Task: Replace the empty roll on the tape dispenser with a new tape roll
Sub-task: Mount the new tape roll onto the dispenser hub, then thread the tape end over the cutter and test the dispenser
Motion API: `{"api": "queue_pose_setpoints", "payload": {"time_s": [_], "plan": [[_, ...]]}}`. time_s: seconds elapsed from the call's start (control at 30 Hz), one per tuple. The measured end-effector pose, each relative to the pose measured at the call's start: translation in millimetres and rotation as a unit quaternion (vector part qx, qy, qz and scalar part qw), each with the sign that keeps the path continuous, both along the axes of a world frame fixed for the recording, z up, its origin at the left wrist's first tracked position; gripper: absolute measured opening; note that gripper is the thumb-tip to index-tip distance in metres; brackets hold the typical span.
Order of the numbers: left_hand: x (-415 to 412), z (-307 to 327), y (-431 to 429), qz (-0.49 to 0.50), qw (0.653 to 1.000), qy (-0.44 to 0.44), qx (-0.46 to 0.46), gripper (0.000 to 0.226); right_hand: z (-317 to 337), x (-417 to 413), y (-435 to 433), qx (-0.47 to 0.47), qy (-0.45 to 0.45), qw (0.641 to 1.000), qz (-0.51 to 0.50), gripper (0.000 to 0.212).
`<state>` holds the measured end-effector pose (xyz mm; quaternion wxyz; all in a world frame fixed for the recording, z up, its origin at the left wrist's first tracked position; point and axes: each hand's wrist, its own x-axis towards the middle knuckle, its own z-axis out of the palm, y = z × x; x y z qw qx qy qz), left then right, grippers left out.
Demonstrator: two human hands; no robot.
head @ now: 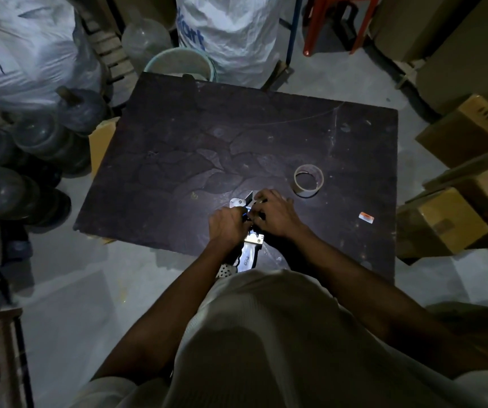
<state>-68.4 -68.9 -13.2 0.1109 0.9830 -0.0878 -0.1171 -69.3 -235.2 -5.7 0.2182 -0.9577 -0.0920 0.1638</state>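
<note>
Dim shot, so I go by what shows. The tape dispenser (247, 231) lies flat on the dark tabletop (236, 136) at about 6 o'clock of the board, near its front edge, handle pointing back at me. I read that as steadying: laid flat, the hub side faces up and both hands can work it.

My left hand (228, 225) is wrapped over the dispenser body, grip closed around it, pinning it down. My right hand (275, 213) sits at 3 o'clock of the left, touching the dispenser head, fingers curled in and pinched at something near the hub; what exactly is between the fingertips I cannot tell, too dark and hidden.

A tape roll (309, 180) stands on its flat side at 1 o'clock of the right hand, near but apart, untouched. It looks thin-walled; empty core or new roll, I cannot say. A small orange-white tag (366, 217) lies at 3 o'clock.

My guess: hub work in progress.
</note>
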Motion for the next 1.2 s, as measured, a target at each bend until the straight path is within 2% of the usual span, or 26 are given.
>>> {"api": "queue_pose_setpoints", "payload": {"time_s": [0.13,0.27,0.37,0.4,0.5,0.53,0.57,0.63,0.67,0.73,0.83,0.9,1.0,1.03,1.1,1.13,1.17,1.2], "plan": [[-2.6,-1.5,1.8,-0.014,0.999,-0.027,-0.020,0.031,-0.8,-2.1,0.5,0.001,0.008,1.000,0.005,0.024],[2.6,0.5,0.2,-0.015,1.000,0.022,0.008,0.029,-2.6,-4.0,-0.9,0.023,0.010,1.000,-0.008,0.024],[3.5,-0.4,2.6,-0.007,1.000,0.027,0.004,0.028,-5.2,-9.1,-1.2,0.029,0.036,0.999,-0.021,0.039],[3.1,-1.6,4.0,-0.011,1.000,0.021,0.004,0.028,-3.7,-13.2,-0.9,0.030,0.021,0.999,-0.038,0.041],[2.3,-5.2,8.5,-0.030,0.999,-0.002,0.018,0.032,13.9,-32.6,-1.6,0.040,-0.073,0.986,-0.141,0.026],[2.6,-5.9,9.1,-0.036,0.999,-0.007,0.023,0.033,17.8,-39.9,-4.0,0.039,-0.062,0.982,-0.174,0.029],[3.1,-6.1,8.9,-0.038,0.999,-0.008,0.029,0.034,18.8,-46.4,-6.0,0.034,-0.011,0.980,-0.195,0.039],[4.9,-6.8,8.3,-0.039,0.999,-0.004,0.037,0.033,14.8,-59.3,-6.6,0.032,0.139,0.970,-0.197,0.061],[5.4,-6.9,8.2,-0.039,0.999,-0.002,0.037,0.033,10.7,-65.2,-3.5,0.047,0.219,0.956,-0.189,0.066],[6.2,-7.2,8.7,-0.042,0.999,0.001,0.034,0.032,3.2,-72.1,6.7,0.105,0.353,0.910,-0.193,0.060],[7.3,-4.6,10.4,-0.050,0.998,0.006,0.033,0.031,-10.2,-69.6,22.8,0.201,0.441,0.834,-0.265,0.055],[9.2,-4.2,11.3,-0.049,0.998,0.016,0.030,0.031,-11.7,-65.9,29.8,0.260,0.454,0.782,-0.338,0.045],[14.4,-2.3,15.6,-0.034,0.999,0.033,0.011,0.033,-11.4,-66.5,34.1,0.318,0.432,0.755,-0.378,0.026],[17.4,-1.5,17.4,-0.030,0.999,0.038,0.002,0.033,-11.7,-67.6,35.1,0.370,0.429,0.725,-0.392,0.019],[24.9,2.5,19.4,-0.024,0.999,0.043,-0.006,0.030,-14.3,-69.1,38.5,0.502,0.445,0.616,-0.413,0.011],[28.5,5.5,20.0,-0.021,0.999,0.045,-0.010,0.027,-12.4,-69.1,41.4,0.546,0.447,0.574,-0.415,0.008],[32.3,8.1,20.8,-0.015,0.999,0.045,-0.019,0.025,-10.5,-67.6,43.5,0.564,0.442,0.560,-0.415,0.005],[36.0,8.7,22.8,-0.009,0.998,0.045,-0.033,0.025,-9.7,-65.0,43.9,0.574,0.429,0.562,-0.412,0.004]]}}
